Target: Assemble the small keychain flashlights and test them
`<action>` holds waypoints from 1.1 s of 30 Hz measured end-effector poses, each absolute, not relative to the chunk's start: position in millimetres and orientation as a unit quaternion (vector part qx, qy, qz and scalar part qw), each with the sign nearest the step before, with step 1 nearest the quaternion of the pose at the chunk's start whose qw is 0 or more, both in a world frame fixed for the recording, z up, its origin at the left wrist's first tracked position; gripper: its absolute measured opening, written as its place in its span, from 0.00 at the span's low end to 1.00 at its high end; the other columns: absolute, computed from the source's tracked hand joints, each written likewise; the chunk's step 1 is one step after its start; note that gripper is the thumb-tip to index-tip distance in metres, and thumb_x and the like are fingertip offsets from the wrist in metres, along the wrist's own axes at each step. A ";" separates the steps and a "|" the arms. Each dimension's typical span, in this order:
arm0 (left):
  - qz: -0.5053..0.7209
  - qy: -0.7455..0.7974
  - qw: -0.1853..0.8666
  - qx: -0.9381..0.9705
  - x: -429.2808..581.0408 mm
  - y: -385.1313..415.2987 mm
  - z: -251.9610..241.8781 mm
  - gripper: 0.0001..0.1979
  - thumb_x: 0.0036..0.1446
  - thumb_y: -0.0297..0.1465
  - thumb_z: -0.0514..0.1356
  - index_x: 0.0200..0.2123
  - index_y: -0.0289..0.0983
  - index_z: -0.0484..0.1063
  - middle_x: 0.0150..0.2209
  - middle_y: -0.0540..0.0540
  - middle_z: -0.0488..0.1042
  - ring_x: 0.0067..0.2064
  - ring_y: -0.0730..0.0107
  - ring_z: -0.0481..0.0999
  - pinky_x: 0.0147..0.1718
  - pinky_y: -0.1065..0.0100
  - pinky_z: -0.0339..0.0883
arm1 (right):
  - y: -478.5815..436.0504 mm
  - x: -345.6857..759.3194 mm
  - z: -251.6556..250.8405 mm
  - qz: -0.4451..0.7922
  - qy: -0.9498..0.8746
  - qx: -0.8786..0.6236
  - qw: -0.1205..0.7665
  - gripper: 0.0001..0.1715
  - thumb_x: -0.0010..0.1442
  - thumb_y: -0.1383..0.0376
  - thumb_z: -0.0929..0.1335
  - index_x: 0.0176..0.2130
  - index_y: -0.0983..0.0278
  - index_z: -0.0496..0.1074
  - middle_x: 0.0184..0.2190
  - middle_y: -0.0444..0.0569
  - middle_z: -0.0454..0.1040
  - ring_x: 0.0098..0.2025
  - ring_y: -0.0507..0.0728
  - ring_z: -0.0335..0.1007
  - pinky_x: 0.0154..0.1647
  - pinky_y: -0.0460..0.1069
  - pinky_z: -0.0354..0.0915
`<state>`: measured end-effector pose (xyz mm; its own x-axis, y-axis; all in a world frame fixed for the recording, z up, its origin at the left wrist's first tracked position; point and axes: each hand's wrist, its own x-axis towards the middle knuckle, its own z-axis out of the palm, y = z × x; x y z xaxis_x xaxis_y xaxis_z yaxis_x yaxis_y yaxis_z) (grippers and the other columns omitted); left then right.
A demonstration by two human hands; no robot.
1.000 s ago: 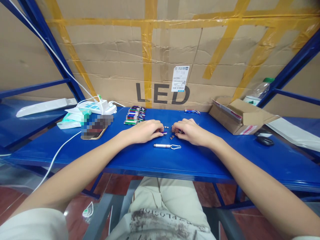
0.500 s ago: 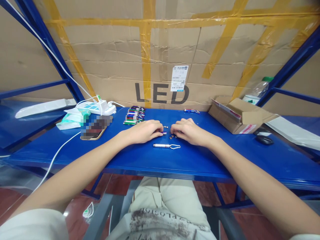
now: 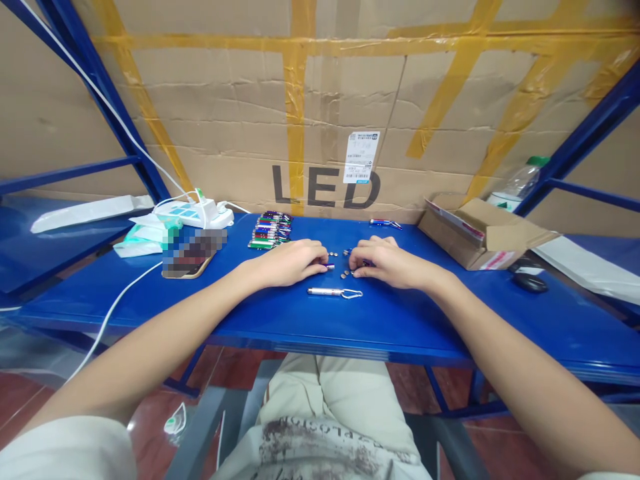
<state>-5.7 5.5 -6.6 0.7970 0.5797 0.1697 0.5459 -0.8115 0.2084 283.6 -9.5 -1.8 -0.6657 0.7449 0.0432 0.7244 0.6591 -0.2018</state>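
Observation:
My left hand [image 3: 296, 262] rests on the blue table [image 3: 280, 317], its fingers closed round a small purple-blue flashlight barrel [image 3: 330, 267]; only the silver-tipped end shows. Across from it, my right hand [image 3: 383, 261] is curled low over the tabletop, thumb and fingers bent together at a few button cells [image 3: 345, 275]. Whatever those fingers pinch is mostly hidden. More button cells [image 3: 333, 253] lie between the two hands. A silver mini flashlight [image 3: 325, 292] with a carabiner clip lies in front of them, nearer my lap.
Several coloured mini flashlights [image 3: 270, 230] lie in a row behind my left hand. One blue flashlight [image 3: 385, 223] lies at the back. An open cardboard box [image 3: 485, 237] and a black mouse [image 3: 530, 283] are on the right; a phone [image 3: 193, 257] and a power strip [image 3: 187, 213] on the left.
My right hand has shifted slightly right, uncovering more of the button cells and a small metallic piece by its fingertips. My left hand keeps its hold on the barrel.

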 end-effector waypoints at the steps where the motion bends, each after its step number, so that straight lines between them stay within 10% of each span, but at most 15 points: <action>1: 0.113 0.299 0.074 0.945 -5.5 5.2 -6.3 0.11 0.77 0.36 0.59 0.51 0.37 0.77 0.49 0.42 0.79 0.52 0.56 0.79 0.52 0.60 0.69 | -10.0 282.8 -2.3 0.085 -0.909 -0.403 0.064 0.10 0.75 0.57 0.68 0.44 0.58 0.77 0.49 0.54 0.80 0.54 0.67 0.70 0.54 0.59 0.54; 33: 0.113 0.293 0.071 0.947 -6.2 5.6 -6.7 0.12 0.77 0.37 0.58 0.52 0.37 0.77 0.50 0.41 0.79 0.53 0.55 0.79 0.53 0.59 0.70 | -6.8 302.5 15.2 0.155 -0.886 -0.432 0.073 0.10 0.66 0.58 0.70 0.41 0.59 0.79 0.39 0.49 0.84 0.37 0.59 0.77 0.41 0.53 0.66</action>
